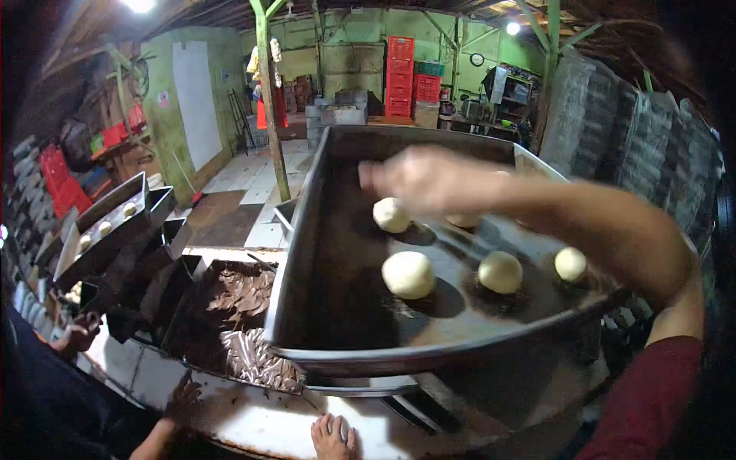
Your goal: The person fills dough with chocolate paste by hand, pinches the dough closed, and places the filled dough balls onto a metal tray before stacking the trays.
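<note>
My right hand (425, 180) is over the far part of a deep dark metal tray (460, 360), its fingers smeared by motion, so any hold is hidden. Round pale dough balls sit spaced out in the tray: one dough ball (408, 275) near the front, another dough ball (392, 215) just below my hand, and more to the right. My forearm covers part of the tray and some balls behind it. At the bottom, my left hand (332, 438) rests on the white tabletop (295, 425) with nothing in it, fingers laid on the surface.
A bin of glossy brown paste (245, 295) stands left of the tray. A co-worker's dark-smeared hand (182, 395) is beside it. Another metal tray (103, 238) with dough balls stands further left. Behind are a green post (270, 107) and stacked red crates (399, 77).
</note>
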{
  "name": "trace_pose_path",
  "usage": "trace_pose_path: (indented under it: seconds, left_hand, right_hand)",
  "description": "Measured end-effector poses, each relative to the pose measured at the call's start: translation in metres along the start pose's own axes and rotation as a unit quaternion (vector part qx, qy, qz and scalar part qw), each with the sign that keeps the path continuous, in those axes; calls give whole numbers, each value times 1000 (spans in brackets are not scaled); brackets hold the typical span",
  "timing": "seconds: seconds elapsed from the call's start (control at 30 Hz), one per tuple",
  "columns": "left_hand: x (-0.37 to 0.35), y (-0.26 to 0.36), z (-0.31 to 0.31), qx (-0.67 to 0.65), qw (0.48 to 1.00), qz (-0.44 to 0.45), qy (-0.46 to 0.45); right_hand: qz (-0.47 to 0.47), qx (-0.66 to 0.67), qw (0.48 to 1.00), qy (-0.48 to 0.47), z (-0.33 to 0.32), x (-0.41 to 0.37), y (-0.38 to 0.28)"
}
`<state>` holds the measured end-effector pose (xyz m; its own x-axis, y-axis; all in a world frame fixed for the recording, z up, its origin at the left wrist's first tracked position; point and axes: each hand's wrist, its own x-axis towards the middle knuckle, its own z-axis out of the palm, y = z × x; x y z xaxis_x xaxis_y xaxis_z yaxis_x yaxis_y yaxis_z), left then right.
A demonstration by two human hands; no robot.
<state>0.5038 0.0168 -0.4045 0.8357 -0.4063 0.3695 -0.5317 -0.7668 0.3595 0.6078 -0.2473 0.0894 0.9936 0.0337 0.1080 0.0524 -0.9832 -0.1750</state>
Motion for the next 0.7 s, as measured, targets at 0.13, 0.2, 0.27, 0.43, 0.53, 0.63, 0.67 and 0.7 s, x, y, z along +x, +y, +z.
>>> trace_pose_path:
  seconds: [0.13,0.2,0.27,0.43,0.53,0.63,0.67,0.7]
  left_hand:
    - [-2,11,-1,15,1000,10,-9]
    - [-9,16,-1,15,997,-37,-62]
    - [-14,24,8,32,975,-194,-103]
    - [-80,69,38,-42,969,-236,58]
    - [-89,228,-20,-176,933,-313,24]
    - [-137,226,16,-433,818,-374,58]
    - [-146,233,24,-352,887,-295,47]
    - [-156,236,30,-262,941,-213,31]
  right_hand:
    - [-372,62,907,186,-78,-1,180]
    - [-246,17,901,357,-93,-120,245]
    - [-125,-52,855,500,-101,-229,299]
    - [322,-74,921,207,136,-370,575]
    - [457,-65,883,87,256,-416,653]
    - [530,-49,835,139,284,-400,669]
    - [530,-39,834,148,277,-392,661]
    - [510,-25,846,157,269,-387,648]
